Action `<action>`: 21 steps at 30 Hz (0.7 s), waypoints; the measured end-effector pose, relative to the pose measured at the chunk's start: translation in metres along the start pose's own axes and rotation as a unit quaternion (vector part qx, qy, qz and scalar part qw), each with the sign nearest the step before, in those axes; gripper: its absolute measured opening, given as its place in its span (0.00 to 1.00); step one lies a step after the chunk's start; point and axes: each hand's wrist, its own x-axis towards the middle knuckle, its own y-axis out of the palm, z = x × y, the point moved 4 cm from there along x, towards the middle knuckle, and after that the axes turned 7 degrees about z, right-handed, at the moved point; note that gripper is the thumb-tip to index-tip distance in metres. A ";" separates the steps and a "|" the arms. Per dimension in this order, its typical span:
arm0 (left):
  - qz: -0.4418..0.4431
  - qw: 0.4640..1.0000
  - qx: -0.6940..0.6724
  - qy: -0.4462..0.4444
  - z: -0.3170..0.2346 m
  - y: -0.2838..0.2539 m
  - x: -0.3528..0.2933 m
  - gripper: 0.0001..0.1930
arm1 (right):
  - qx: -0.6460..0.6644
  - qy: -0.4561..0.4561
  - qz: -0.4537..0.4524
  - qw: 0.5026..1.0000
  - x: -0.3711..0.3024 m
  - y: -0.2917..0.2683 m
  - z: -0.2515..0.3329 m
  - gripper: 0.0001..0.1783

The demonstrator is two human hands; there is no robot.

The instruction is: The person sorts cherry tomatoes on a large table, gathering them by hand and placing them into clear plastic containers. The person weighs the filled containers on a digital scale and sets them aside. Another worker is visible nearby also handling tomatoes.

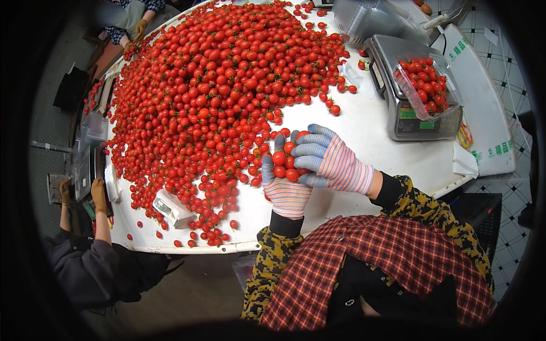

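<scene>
Both my hands wear striped knit gloves with grey-blue fingers and meet above the white table's near side. In my left hand (286, 193), turned palm up, lies a small handful of red cherry tomatoes (285, 162). Over their right side curl the fingers of my right hand (333, 159), so the tomatoes sit between both hands. A big heap of cherry tomatoes (210, 85) spreads just beyond and to the left. To the right, a clear plastic box (421, 85) filled with cherry tomatoes rests tilted on a grey digital scale (424, 129).
Stacked clear plastic boxes (378, 20) stand behind the scale. A small white box (172, 208) lies among tomatoes on the table (364, 128) at left. One gloved co-worker (99, 250) is at the lower left, another (128, 20) at the far left. A printed white sheet (483, 96) lies right.
</scene>
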 end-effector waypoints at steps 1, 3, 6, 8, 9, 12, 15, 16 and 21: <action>-0.010 1.000 0.017 0.008 0.001 -0.002 0.002 0.25 | -0.022 0.014 0.007 1.000 -0.001 0.000 -0.001 0.16; -0.031 0.998 0.052 0.031 -0.001 -0.003 0.001 0.26 | -0.061 0.037 0.022 0.997 0.000 0.001 -0.001 0.16; -0.015 0.999 0.033 0.024 -0.004 0.003 -0.003 0.25 | -0.036 0.028 0.014 0.999 0.002 0.001 0.000 0.15; 0.039 0.998 -0.053 -0.019 -0.002 0.005 -0.003 0.25 | -0.019 0.009 -0.012 1.000 0.000 0.000 0.000 0.14; 0.065 0.992 -0.095 -0.042 0.000 0.008 -0.003 0.25 | -0.010 0.000 -0.025 1.000 -0.001 0.000 -0.001 0.13; -0.035 0.999 -0.012 0.014 0.001 0.006 -0.003 0.24 | 0.025 0.018 -0.024 0.999 -0.001 0.002 -0.004 0.12; -0.113 0.991 0.039 0.055 0.004 0.002 -0.001 0.24 | 0.034 0.047 -0.034 0.998 -0.007 0.006 -0.010 0.17; -0.120 0.990 0.038 0.062 0.002 0.001 -0.002 0.25 | 0.040 0.049 -0.037 0.997 -0.006 0.006 -0.010 0.17; -0.053 0.997 0.034 0.040 0.004 -0.001 -0.002 0.26 | 0.056 0.036 -0.035 0.997 0.001 0.004 -0.003 0.19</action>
